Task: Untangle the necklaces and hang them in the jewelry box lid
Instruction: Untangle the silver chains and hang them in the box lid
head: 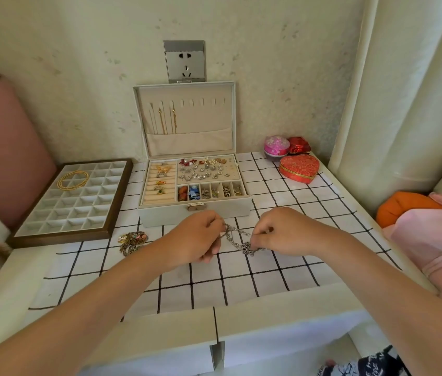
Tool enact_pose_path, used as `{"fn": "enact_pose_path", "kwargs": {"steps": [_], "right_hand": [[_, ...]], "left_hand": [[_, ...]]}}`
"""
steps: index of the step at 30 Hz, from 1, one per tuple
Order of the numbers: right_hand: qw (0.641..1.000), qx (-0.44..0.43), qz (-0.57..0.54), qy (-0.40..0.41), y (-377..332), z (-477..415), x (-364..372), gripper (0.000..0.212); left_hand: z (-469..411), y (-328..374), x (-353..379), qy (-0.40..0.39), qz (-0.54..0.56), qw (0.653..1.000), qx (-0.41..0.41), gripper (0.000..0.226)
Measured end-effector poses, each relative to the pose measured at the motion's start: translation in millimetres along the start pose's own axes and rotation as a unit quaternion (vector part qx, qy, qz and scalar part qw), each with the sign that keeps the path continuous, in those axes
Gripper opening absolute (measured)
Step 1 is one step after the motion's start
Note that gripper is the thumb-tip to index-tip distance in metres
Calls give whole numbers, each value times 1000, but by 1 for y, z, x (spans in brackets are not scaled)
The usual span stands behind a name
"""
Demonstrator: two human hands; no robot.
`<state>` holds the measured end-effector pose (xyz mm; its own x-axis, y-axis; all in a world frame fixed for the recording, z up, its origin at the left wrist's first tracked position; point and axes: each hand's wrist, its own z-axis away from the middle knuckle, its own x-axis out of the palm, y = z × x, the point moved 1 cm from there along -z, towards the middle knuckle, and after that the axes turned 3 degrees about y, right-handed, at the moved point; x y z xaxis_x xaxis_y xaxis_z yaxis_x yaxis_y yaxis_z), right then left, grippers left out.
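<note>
A tangled silver chain necklace hangs between my two hands just above the checked cloth. My left hand pinches its left end and my right hand pinches the right part near a small flower pendant. Behind them stands the cream jewelry box with its lid upright against the wall. Two gold necklaces hang from hooks at the lid's left side. Another tangled bronze necklace heap lies on the table left of my left hand.
A wooden compartment tray with gold bangles sits at the left. A red heart-shaped box, a pink round box and a small red box stand at the back right. Pink and orange fabric lies right of the table.
</note>
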<state>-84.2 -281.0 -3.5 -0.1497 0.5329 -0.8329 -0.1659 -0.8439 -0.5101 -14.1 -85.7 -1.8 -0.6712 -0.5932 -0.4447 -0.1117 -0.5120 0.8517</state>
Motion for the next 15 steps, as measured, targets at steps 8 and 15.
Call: {"fn": "enact_pose_path", "kwargs": {"steps": [8,15], "right_hand": [[983,-81,-158,45,-17,-1,10,22],[983,-55,-128,118,-18,-3,6,7]], "left_hand": [[-2,2,7,-60,75,995,4,24],[-1,0,0,9,24,999,36,4]]}}
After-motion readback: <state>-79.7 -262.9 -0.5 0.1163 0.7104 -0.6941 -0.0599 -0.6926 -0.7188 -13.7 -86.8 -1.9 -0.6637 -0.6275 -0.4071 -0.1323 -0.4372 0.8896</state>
